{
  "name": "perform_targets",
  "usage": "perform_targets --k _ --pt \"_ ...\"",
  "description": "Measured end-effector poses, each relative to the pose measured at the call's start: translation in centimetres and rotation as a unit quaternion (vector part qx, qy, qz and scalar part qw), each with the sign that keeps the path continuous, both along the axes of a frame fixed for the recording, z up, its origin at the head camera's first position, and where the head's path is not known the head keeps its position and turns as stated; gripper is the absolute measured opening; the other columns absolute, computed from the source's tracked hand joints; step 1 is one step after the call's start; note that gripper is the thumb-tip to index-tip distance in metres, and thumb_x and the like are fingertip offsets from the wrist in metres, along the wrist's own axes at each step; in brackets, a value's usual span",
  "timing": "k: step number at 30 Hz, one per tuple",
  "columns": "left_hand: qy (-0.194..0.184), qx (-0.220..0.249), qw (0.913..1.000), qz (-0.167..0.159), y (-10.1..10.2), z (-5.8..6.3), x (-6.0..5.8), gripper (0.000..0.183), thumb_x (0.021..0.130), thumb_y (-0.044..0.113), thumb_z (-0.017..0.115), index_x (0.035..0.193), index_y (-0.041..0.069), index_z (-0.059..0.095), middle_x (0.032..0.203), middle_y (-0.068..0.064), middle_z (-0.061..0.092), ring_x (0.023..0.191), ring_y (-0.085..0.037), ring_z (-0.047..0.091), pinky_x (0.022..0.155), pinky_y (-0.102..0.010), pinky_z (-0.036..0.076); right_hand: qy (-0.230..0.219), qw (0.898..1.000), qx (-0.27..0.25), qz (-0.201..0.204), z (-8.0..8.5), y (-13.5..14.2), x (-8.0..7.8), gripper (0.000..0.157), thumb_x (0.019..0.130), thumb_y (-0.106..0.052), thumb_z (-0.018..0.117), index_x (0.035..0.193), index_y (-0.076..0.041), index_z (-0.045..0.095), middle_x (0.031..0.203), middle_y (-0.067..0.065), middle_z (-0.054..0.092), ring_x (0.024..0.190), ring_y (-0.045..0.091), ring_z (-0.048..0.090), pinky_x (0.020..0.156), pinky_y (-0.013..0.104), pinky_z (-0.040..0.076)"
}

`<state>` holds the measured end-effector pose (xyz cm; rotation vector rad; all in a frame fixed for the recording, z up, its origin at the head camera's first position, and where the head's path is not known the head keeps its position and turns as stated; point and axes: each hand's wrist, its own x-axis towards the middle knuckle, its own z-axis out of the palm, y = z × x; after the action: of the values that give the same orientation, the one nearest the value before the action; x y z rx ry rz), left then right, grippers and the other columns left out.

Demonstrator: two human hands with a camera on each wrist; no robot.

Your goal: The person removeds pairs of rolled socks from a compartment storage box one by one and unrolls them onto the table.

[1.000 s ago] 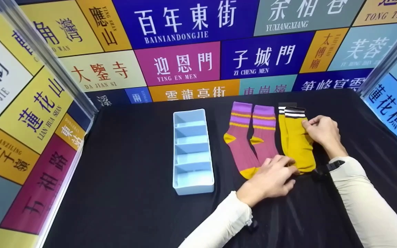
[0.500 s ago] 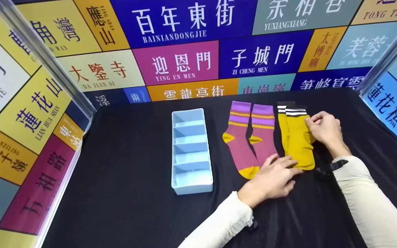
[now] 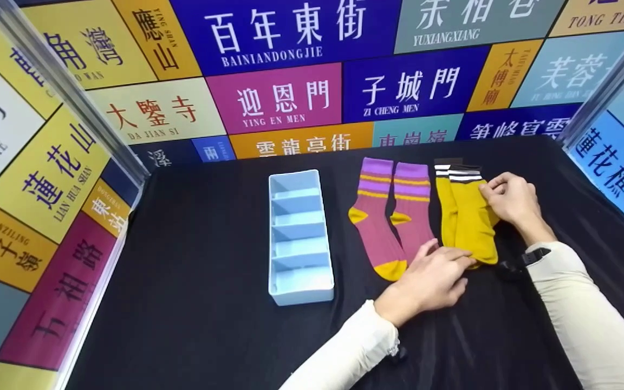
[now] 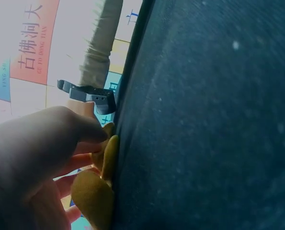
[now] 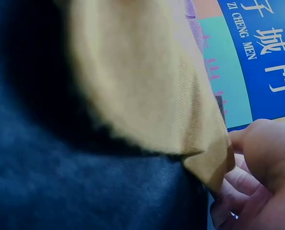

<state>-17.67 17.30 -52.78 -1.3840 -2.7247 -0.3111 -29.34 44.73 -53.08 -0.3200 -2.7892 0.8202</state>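
Observation:
A pair of mustard-yellow socks [image 3: 472, 222] with black and white striped cuffs lies on the black cloth, the right sock partly overlapping the left one. My right hand [image 3: 512, 199] pinches the right edge of the upper yellow sock [image 5: 209, 158], just below its cuff. My left hand [image 3: 434, 279] rests at the toe end with fairly straight fingers touching the socks; in the left wrist view, the yellow toes [image 4: 92, 196] show beside its fingers. To the left, a pair of pink and purple socks [image 3: 377, 227] with yellow toes lies flat, one toe partly hidden behind my left hand.
A light-blue organizer box [image 3: 302, 297] with several compartments in a row stands left of the socks. Black cloth [image 3: 198, 281] covers the table. Printed sign panels [image 3: 274, 97] and clear corner posts [image 3: 87, 103] bound the back and sides.
The upper yellow sock has shifted slightly to the right at its cuff and toe, baring more of the lower sock. My right hand has moved slightly up; the left stays nearly in place.

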Motion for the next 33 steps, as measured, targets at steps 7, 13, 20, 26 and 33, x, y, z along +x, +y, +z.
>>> perform_targets --k 7,13,20,26,33 --pt "-0.022 0.007 0.9995 -0.021 1.1 0.2 0.2 0.048 0.109 0.039 0.056 0.157 0.030 0.056 0.165 0.016 0.051 0.152 -0.003 0.048 0.131 -0.039 0.031 -0.020 1.000 0.005 -0.002 0.4 1.1 0.0 0.039 0.103 -0.049 0.068 0.104 -0.010 0.071 0.082 0.001 0.077 0.072 0.016 0.065 0.064 0.035 0.047" --pt "-0.011 -0.026 0.9992 -0.029 2.2 -0.1 0.6 0.048 0.108 0.041 0.058 0.155 0.031 0.057 0.165 0.017 0.051 0.151 -0.003 0.048 0.130 -0.033 0.032 -0.043 0.999 0.003 -0.010 0.5 2.3 0.4 0.045 0.102 -0.055 0.067 0.104 -0.009 0.072 0.077 -0.005 0.075 0.078 0.022 0.068 0.068 0.038 0.047" --pt "-0.013 -0.058 0.9977 -0.033 3.6 0.3 0.7 0.051 0.108 0.046 0.057 0.158 0.033 0.054 0.167 0.019 0.048 0.155 0.001 0.042 0.131 -0.029 0.028 -0.076 0.996 -0.009 -0.040 0.8 3.3 0.9 0.053 0.103 -0.059 0.062 0.107 -0.007 0.071 0.075 -0.004 0.072 0.093 0.040 0.068 0.077 0.055 0.049" --pt "-0.017 -0.083 0.9956 -0.039 4.9 0.0 1.0 0.057 0.108 0.048 0.057 0.162 0.033 0.049 0.169 0.019 0.044 0.157 0.004 0.037 0.131 -0.028 0.028 -0.086 0.994 -0.015 -0.070 0.7 3.6 1.1 0.053 0.104 -0.056 0.061 0.108 -0.005 0.071 0.083 0.006 0.073 0.101 0.046 0.065 0.084 0.063 0.049" --pt "-0.011 -0.093 0.9947 -0.042 5.1 -0.2 1.1 0.059 0.107 0.050 0.057 0.163 0.033 0.048 0.168 0.019 0.045 0.158 0.001 0.037 0.132 -0.030 0.028 -0.043 0.997 -0.025 -0.057 0.1 3.5 0.7 0.039 0.105 -0.043 0.064 0.115 -0.005 0.068 0.100 0.015 0.076 0.102 0.041 0.064 0.085 0.054 0.047"
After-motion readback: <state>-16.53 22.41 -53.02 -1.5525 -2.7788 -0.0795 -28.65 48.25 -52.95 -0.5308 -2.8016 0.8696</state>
